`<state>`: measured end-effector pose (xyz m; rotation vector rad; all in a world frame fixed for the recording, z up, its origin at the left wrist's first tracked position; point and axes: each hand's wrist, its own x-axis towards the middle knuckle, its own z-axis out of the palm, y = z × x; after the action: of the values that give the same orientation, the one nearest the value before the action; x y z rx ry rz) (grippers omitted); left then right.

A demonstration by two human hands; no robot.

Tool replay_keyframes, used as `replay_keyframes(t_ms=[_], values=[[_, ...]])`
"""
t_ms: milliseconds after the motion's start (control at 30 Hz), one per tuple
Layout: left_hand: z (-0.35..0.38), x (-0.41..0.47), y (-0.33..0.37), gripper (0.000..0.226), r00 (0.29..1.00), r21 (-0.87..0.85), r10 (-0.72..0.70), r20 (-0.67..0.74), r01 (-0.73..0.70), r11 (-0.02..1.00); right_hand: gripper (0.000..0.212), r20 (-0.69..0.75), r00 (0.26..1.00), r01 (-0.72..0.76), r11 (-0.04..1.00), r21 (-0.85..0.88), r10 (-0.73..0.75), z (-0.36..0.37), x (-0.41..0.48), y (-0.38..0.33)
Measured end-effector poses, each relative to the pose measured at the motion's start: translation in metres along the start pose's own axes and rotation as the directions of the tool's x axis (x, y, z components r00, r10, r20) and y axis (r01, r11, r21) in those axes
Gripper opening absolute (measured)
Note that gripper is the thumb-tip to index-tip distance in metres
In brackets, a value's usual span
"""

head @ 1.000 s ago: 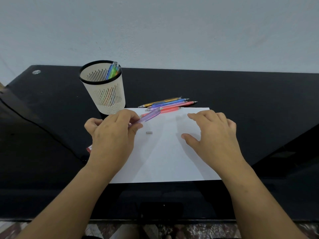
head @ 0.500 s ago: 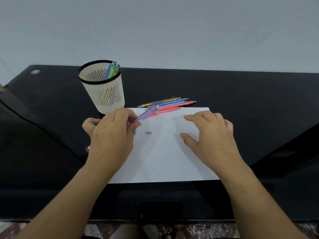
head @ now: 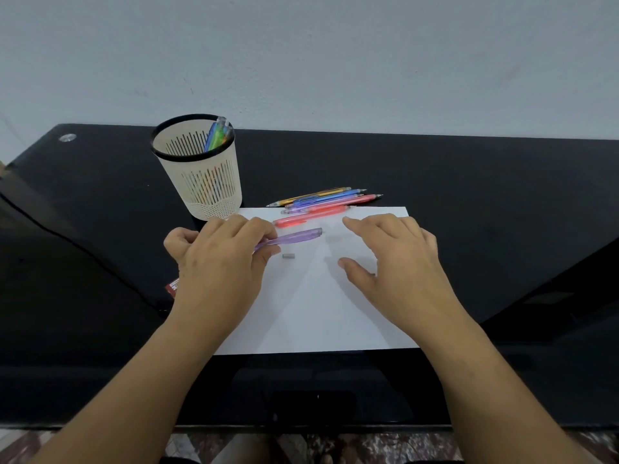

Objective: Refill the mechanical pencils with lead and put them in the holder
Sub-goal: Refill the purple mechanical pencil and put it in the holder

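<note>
The purple mechanical pencil [head: 290, 238] has tipped lower than half a second ago and now points right, nearly level over the sheet of white paper [head: 311, 309], pinched in the grip of the left hand [head: 219, 262]. The right hand [head: 397, 259] hovers beside it as before, fingers spread and empty. A small grey cap [head: 288, 256] lies on the paper just below the translucent barrel. Loose pencils [head: 326, 200] lie bunched at the paper's far edge on the glossy black counter [head: 469, 212]. The slotted cream holder [head: 201, 169], black-rimmed, carries several pencils; their number is unclear. A red item [head: 173, 287] peeks from under the left wrist.
</note>
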<state>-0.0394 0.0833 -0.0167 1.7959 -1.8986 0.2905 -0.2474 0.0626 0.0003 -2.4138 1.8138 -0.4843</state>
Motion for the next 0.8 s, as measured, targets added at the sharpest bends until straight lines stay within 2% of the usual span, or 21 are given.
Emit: replay_keyframes(t_ms=[400,600,800], values=[[0.002,-0.003,0.004,0.010,0.996,-0.010,0.073,0.053,-0.072,0.997,0.027,0.088,0.993,-0.077,0.995,-0.068,0.083,-0.010,0.000,0.020],[0.001,-0.004,0.007,0.010,0.993,-0.013,0.058,0.102,-0.056,0.998,0.018,0.148,0.980,-0.114,0.987,-0.117,0.130,-0.011,-0.001,0.024],[0.002,-0.008,0.009,0.008,0.991,-0.025,0.073,0.111,-0.071,0.997,0.013,0.183,0.976,-0.098,0.991,-0.092,0.113,-0.008,-0.001,0.023]])
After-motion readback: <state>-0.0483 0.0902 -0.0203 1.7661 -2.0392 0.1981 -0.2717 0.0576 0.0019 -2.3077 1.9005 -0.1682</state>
